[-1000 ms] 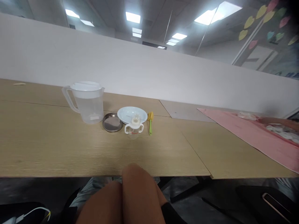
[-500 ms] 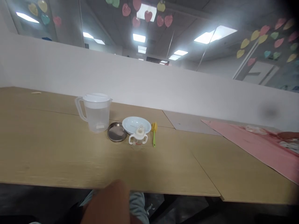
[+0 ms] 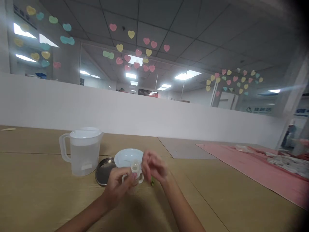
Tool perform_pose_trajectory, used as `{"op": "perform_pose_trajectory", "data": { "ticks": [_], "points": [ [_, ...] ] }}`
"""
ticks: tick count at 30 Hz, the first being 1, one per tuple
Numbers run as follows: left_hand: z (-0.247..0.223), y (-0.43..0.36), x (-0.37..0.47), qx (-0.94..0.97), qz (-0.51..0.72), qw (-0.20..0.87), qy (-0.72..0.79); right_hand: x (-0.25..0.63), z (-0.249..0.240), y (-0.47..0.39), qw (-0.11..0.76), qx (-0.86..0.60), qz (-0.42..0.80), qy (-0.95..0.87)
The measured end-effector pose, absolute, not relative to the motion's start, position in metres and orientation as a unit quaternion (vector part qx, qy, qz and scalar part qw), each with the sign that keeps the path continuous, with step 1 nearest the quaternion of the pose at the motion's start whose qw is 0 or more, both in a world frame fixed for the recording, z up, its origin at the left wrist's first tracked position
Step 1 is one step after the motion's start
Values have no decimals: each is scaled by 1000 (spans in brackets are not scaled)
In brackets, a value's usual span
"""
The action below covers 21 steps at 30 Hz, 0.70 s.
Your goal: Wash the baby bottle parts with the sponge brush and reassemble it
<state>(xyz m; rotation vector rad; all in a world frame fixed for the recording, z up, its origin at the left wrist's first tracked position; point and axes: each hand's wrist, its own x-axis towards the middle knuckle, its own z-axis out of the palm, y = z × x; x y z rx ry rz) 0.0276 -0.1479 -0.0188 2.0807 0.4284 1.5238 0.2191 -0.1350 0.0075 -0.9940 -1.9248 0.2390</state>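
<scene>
A baby bottle [image 3: 135, 165] with two white side handles and a clear dome over its nipple stands on the table. My left hand [image 3: 120, 184] is closed around its near left side, thumb across the front. Just right of the bottle, my right hand [image 3: 154, 166] is raised with loosely bent fingers, slightly blurred, and appears to hold nothing. Behind the bottle lies a pale blue plate [image 3: 125, 156], partly covered by it. A round metal dish [image 3: 102, 172] sits to the left. The green handle [image 3: 152, 181] of a brush shows under my right hand, which hides the brush's yellow head.
A clear plastic pitcher [image 3: 84, 154] with a white lid stands at the left, behind the dish. A pink cloth [image 3: 243, 164] with crumpled fabric [image 3: 287, 164] on it covers the table's right side. A white wall [image 3: 135, 112] runs along the back, below windows with heart stickers.
The view has tilted up. Both my hands have come in over the table; the left has taken hold of the bottle and the right has moved beside it, above the brush.
</scene>
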Motion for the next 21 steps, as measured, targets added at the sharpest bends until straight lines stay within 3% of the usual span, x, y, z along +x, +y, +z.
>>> {"op": "perform_pose_trajectory", "data": {
  "ticks": [3,5,12,17,21],
  "points": [
    [-38,-112,37,737,612,176,224,218,1,-116,692,-440,170,-546],
    [-63,-91,39,741,614,124,242,218,-23,-110,759,-454,122,-451],
    [-132,-65,57,742,620,56,247,220,-100,-113,612,-480,4,-628],
    [-125,-72,50,779,563,88,260,214,-97,-123,538,-475,-59,-693],
    [-125,-66,45,773,546,119,301,211,-78,-124,570,-443,-144,-677]
  ]
}}
